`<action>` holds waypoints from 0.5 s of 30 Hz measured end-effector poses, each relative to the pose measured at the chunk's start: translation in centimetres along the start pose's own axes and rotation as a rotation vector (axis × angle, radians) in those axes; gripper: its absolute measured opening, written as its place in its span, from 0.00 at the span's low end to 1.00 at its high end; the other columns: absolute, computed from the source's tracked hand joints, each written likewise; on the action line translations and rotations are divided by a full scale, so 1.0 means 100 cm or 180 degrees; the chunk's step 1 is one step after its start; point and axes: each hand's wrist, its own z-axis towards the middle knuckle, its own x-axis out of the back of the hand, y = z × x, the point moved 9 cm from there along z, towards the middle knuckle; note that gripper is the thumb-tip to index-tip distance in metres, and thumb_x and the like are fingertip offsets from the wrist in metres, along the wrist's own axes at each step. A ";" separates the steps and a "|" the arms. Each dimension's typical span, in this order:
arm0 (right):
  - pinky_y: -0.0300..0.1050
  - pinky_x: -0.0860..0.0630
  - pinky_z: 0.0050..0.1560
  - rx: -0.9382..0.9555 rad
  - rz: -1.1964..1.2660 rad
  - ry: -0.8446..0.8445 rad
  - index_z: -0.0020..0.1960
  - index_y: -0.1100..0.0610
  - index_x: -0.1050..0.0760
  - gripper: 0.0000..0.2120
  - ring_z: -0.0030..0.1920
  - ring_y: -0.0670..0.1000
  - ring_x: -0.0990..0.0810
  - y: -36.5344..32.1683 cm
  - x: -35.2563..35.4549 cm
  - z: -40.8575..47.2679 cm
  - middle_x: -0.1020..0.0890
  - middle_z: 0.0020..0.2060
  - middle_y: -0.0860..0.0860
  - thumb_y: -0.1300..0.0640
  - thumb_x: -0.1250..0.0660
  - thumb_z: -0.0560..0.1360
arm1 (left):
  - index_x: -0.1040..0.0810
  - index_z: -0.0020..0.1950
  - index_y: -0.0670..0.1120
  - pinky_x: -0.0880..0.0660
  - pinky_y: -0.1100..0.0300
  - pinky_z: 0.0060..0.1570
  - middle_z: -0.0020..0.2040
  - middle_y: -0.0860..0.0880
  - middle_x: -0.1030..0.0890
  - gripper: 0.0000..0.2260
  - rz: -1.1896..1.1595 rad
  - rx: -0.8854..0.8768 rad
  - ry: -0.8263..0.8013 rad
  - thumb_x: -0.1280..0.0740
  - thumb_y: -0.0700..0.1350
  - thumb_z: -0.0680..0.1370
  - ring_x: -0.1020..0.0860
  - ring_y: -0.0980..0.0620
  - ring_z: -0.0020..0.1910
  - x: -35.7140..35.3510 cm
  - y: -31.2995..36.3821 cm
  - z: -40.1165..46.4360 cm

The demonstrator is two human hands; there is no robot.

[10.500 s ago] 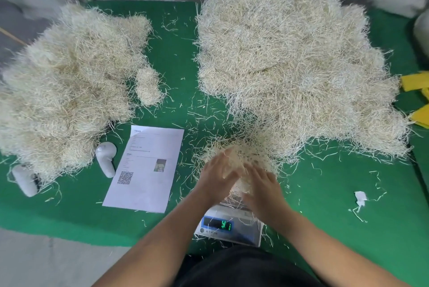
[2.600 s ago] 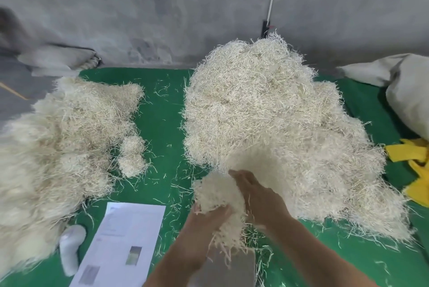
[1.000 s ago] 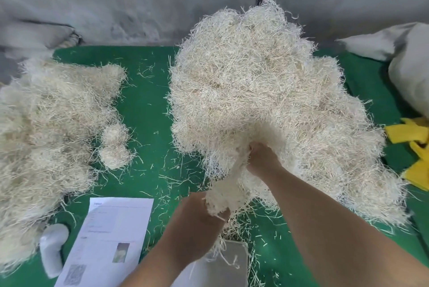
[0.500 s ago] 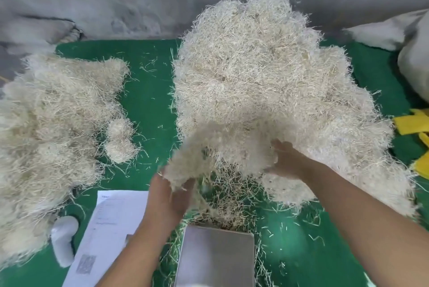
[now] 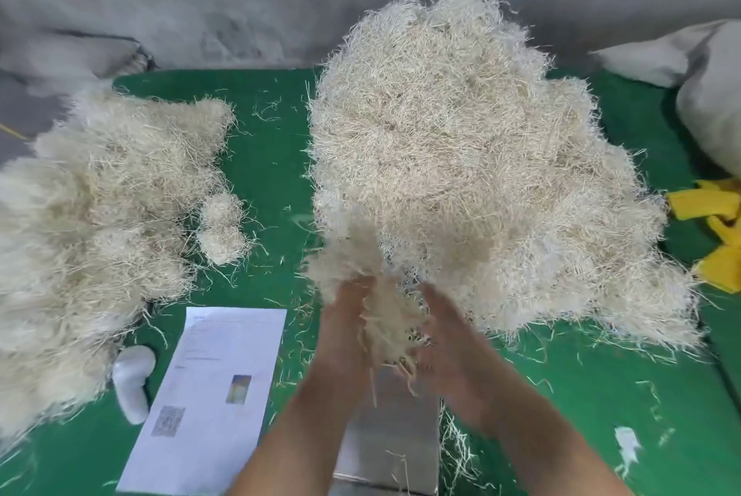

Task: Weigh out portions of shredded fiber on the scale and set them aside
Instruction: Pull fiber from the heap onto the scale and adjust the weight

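Note:
My left hand (image 5: 345, 325) grips a clump of pale shredded fiber (image 5: 383, 321), and a tuft of it sticks out above my fingers. The fingers of my right hand (image 5: 447, 339) lie against the clump's right side; the hand is blurred by motion. Both hands hold the clump just above the bare steel platform of the scale (image 5: 395, 439), whose display is out of view. The big loose fiber pile (image 5: 473, 158) rises right behind my hands. The pile of set-aside portions (image 5: 100, 206) lies at the left, with two small fiber balls (image 5: 222, 233) at its right edge.
A printed sheet (image 5: 212, 395) lies left of the scale, beside a white plastic object (image 5: 132, 381). Yellow pieces (image 5: 717, 223) and a grey sack (image 5: 713, 94) are at the right edge. Loose strands and a white scrap (image 5: 625, 441) litter the green mat (image 5: 272, 158).
My left hand has pulled the clump free of the big pile. My right hand has left the pile and come in against the clump, and both hands now meet over the scale platform.

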 end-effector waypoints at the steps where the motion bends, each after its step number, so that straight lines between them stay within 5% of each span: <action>1: 0.61 0.22 0.63 -0.0155 0.0199 -0.0308 0.76 0.42 0.31 0.33 0.66 0.58 0.21 0.014 -0.022 -0.004 0.24 0.71 0.53 0.36 0.28 0.74 | 0.19 0.63 0.45 0.22 0.53 0.40 0.46 0.49 0.16 0.16 0.0523 0.0025 0.0022 0.32 0.52 0.79 0.17 0.51 0.42 -0.005 -0.014 -0.006; 4: 0.47 0.17 0.41 -0.0200 0.0836 0.0039 0.63 0.57 0.19 0.24 0.45 0.54 0.12 0.024 -0.023 -0.007 0.13 0.50 0.58 0.43 0.25 0.74 | 0.32 0.74 0.52 0.17 0.51 0.47 0.57 0.43 0.19 0.25 0.1423 -0.0593 -0.0400 0.29 0.45 0.78 0.16 0.46 0.51 -0.024 -0.027 -0.018; 6: 0.44 0.20 0.29 -0.0026 0.0925 0.0471 0.55 0.59 0.18 0.17 0.33 0.51 0.16 0.022 -0.006 -0.011 0.14 0.38 0.55 0.48 0.25 0.74 | 0.37 0.70 0.65 0.22 0.46 0.62 0.67 0.49 0.27 0.33 0.2070 -0.0989 -0.0501 0.24 0.58 0.70 0.24 0.47 0.66 -0.007 -0.020 -0.026; 9: 0.49 0.15 0.43 0.0589 -0.0496 0.0917 0.59 0.53 0.22 0.11 0.44 0.54 0.13 0.013 0.014 -0.011 0.13 0.47 0.54 0.55 0.26 0.78 | 0.40 0.73 0.73 0.26 0.54 0.60 0.70 0.64 0.32 0.40 0.1232 -0.0895 -0.0569 0.25 0.71 0.65 0.30 0.56 0.70 0.037 -0.018 -0.040; 11: 0.42 0.17 0.48 0.0783 -0.1429 0.0434 0.63 0.47 0.30 0.20 0.50 0.49 0.14 0.025 -0.008 -0.003 0.15 0.51 0.50 0.62 0.27 0.77 | 0.40 0.76 0.73 0.25 0.54 0.60 0.71 0.67 0.29 0.36 0.0878 -0.0765 -0.0633 0.28 0.70 0.71 0.28 0.58 0.71 0.051 -0.027 -0.042; 13: 0.47 0.24 0.65 0.0549 -0.2431 0.0109 0.73 0.46 0.42 0.35 0.63 0.49 0.24 0.053 -0.025 0.007 0.28 0.64 0.49 0.58 0.25 0.75 | 0.31 0.72 0.69 0.19 0.59 0.53 0.63 0.63 0.20 0.25 0.1377 -0.0663 -0.0687 0.29 0.64 0.76 0.19 0.56 0.61 0.053 -0.040 -0.040; 15: 0.57 0.34 0.74 0.0391 -0.3026 0.0256 0.76 0.37 0.53 0.46 0.71 0.53 0.39 0.067 -0.019 0.014 0.41 0.67 0.45 0.50 0.24 0.72 | 0.20 0.59 0.58 0.17 0.52 0.42 0.48 0.53 0.14 0.09 0.2152 -0.0703 -0.0173 0.33 0.55 0.80 0.17 0.48 0.42 0.065 -0.048 -0.033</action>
